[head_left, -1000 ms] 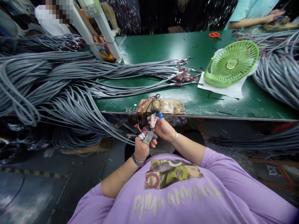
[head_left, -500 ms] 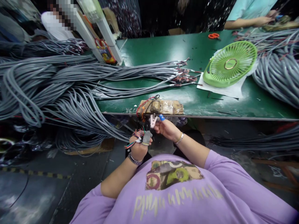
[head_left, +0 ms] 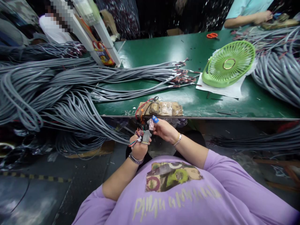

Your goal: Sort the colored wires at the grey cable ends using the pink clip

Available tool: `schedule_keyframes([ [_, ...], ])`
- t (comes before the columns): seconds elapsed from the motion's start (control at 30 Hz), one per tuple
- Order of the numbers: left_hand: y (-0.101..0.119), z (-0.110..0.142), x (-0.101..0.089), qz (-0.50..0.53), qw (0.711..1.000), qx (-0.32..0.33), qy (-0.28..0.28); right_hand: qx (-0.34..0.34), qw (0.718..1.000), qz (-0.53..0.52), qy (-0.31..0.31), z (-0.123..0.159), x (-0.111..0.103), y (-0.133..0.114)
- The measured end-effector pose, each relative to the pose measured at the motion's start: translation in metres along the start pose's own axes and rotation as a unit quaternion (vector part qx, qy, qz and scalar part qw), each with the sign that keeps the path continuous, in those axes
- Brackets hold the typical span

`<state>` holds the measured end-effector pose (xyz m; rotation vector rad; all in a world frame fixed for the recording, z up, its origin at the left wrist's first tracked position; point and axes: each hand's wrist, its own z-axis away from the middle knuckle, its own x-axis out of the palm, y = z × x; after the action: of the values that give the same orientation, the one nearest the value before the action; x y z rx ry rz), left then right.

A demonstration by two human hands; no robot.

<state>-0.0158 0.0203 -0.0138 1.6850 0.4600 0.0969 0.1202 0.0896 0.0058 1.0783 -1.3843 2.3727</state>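
Observation:
My left hand [head_left: 140, 149] is closed around the end of a grey cable, whose thin coloured wires [head_left: 140, 132] fan out above the fist. A grey cover [head_left: 147, 137] sits on that thumb. Close on its right, my right hand [head_left: 165, 130] pinches a pale clothes peg [head_left: 151, 125] between thumb and fingers. The right thumb wears a blue cover [head_left: 155, 119]. The peg is right beside the wire ends; whether it touches them I cannot tell. Just beyond, a taped wooden block [head_left: 166, 108] with red and black leads lies at the table edge.
Bundles of grey cables [head_left: 77, 75] cover the left side of the green table [head_left: 150, 53]. A green fan [head_left: 228, 64] stands on white paper at right, with more coiled cable [head_left: 276, 68] beyond. Orange scissors [head_left: 212, 35] lie at the back. Another person's arm [head_left: 248, 20] is at far right.
My right hand has moved slightly left and closer to the left hand, and the peg has turned. Its thumb now presses over the peg. The left hand still grips the cable.

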Motion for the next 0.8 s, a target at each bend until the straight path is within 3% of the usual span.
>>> schedule_keyframes([
  [0.17, -0.005, 0.003, -0.002, -0.024, 0.999, 0.026, -0.034, 0.004, 1.0, -0.024, 0.002, -0.001, -0.001, 0.001],
  [0.4, -0.011, 0.003, 0.0, -0.042, 0.998, 0.015, -0.034, 0.011, 0.999, -0.038, 0.016, -0.002, -0.001, 0.005],
  [0.6, -0.004, 0.008, -0.002, 0.05, 0.997, -0.048, -0.04, 0.054, 0.995, -0.06, 0.056, 0.005, -0.011, 0.006],
  [0.8, 0.004, 0.012, -0.004, 0.185, 0.969, -0.126, -0.104, 0.067, 0.991, -0.048, 0.109, 0.014, -0.027, 0.003],
])
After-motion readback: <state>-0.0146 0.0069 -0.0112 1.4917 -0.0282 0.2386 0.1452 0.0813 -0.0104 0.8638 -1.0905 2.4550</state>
